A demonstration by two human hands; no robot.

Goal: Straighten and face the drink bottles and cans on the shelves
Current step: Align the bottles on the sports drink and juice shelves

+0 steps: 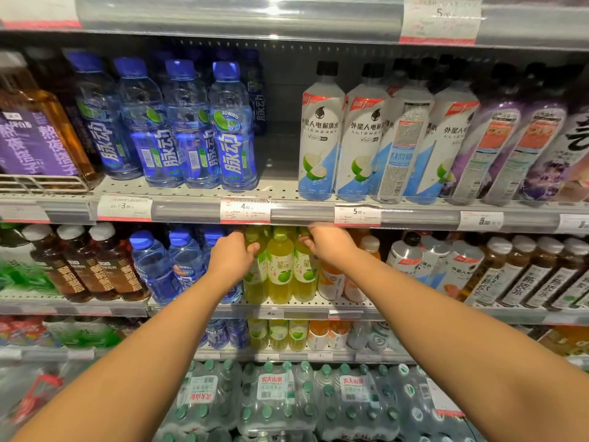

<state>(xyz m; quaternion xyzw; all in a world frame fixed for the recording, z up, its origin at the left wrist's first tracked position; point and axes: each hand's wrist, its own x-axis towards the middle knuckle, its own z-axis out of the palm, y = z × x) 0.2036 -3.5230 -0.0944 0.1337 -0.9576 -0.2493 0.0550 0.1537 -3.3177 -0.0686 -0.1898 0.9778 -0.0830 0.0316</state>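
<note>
Head view, drink aisle, several shelves in frame.

Item: yellow-green bottles (280, 266), three across at the front edge of the second shelf (191, 309), upright, apple labels facing out or nearly so. Blue-capped bottles (153, 266) stand just beside them on the left, orange bottles (331, 279) on the right.

Item: left hand (231, 256). Reaches in under the price rail (302, 215), fingers curled round the left-most yellow-green bottle at shoulder height. Grip partly closed on it; how firmly cannot be told.

Item: right hand (331, 244). Fingers curled against the neck of the right-most yellow-green bottle, touching it. Whether the grip closes fully around it cannot be told; the hand is motion-blurred.

Item: upper shelf (280, 189). Blue sports bottles (236, 129) toward the left, a bare gap beside them, white electrolyte bottles (322, 135) to the right; one white bottle (401, 145) shows its back label and is not yet faced.

Step judged in hand: squaring the yellow-green row.

Risks:
- Elbows and wrists pass near neighbouring rows; a sideways turn could knock a blue-capped or orange bottle over.
- Pulling forward too far could tip a bottle off the shelf's front edge.
- Holding at the neck gives poor control of rotation, so labels may end askew.
</note>
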